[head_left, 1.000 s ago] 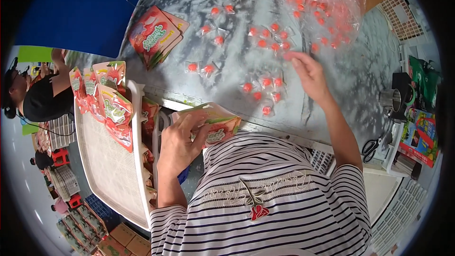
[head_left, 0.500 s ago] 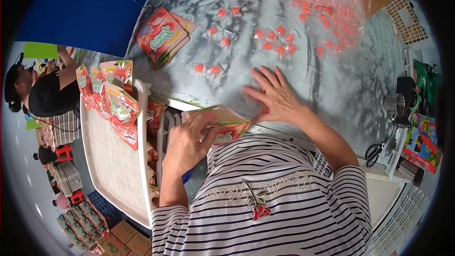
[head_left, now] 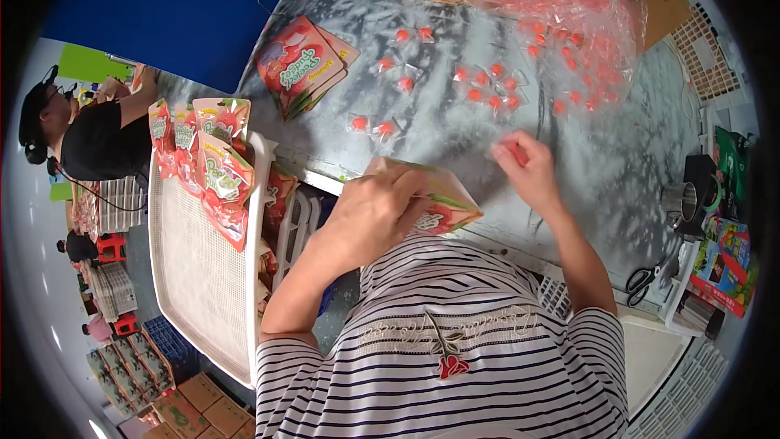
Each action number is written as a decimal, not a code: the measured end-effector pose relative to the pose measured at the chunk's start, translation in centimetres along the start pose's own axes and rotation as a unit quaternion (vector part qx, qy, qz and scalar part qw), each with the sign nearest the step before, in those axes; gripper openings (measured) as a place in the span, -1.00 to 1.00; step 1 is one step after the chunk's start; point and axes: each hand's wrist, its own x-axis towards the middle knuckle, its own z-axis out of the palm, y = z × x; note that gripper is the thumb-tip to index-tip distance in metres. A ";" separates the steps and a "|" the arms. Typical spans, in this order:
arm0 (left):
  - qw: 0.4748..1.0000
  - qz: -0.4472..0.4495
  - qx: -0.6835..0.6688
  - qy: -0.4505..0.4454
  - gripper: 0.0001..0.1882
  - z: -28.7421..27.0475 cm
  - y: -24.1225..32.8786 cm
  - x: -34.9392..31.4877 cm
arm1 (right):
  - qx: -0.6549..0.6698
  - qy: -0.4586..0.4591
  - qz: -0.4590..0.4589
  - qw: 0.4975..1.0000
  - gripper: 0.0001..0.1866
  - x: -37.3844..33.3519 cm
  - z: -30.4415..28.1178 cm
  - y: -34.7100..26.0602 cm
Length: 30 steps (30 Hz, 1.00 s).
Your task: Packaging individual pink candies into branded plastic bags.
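Observation:
At the table's near edge my left hand [head_left: 364, 215] is closed around a red and white printed pouch [head_left: 448, 205], with the fingers over its upper side. My right hand [head_left: 532, 177] is lifted to the right of the pouch, thumb and fingers pinched together. A bit of red shows at its fingertips, apparently a wrapped red candy. Ahead of both hands, small clear-wrapped red candies lie in loose groups: a pair [head_left: 372, 126], more farther left [head_left: 396, 73], and a larger cluster [head_left: 491, 85]. Flat printed pouches [head_left: 296, 65] are stacked at the far left of the table.
On my left, a white tray [head_left: 195, 276] holds filled pouches [head_left: 219, 175]. A large clear bag [head_left: 569, 0] of candies lies at the far right. Scissors [head_left: 642, 283] and a metal cup [head_left: 676, 197] are at the right edge. Another person [head_left: 106, 138] is at far left.
My right hand has risen from the tabletop and moved right, its spread fingers now pinched. My left hand and its pouch have shifted right.

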 end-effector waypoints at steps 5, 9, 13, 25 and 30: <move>0.999 0.042 -0.007 -0.033 -0.82 1.2 0.6 1.1 | 0.147 -0.158 -0.026 0.976 -0.89 -0.7 -0.6 -7.7; 0.994 0.069 -0.045 -0.067 -0.80 1.0 1.0 1.5 | -0.062 -0.226 -0.085 0.968 -0.81 -0.1 -0.3 -8.5; 0.989 0.106 -0.090 -0.054 -0.75 1.7 0.9 1.1 | -0.253 -0.295 -0.080 0.918 -0.75 0.2 -0.4 -10.4; 0.990 0.114 -0.071 -0.029 -0.78 2.7 0.6 1.1 | 0.173 -0.179 0.131 0.960 -0.73 0.9 0.7 -11.8; 0.991 0.095 -0.078 -0.051 -0.84 1.6 1.3 1.2 | 0.134 -0.040 -0.026 0.990 -0.66 -0.4 4.0 -9.3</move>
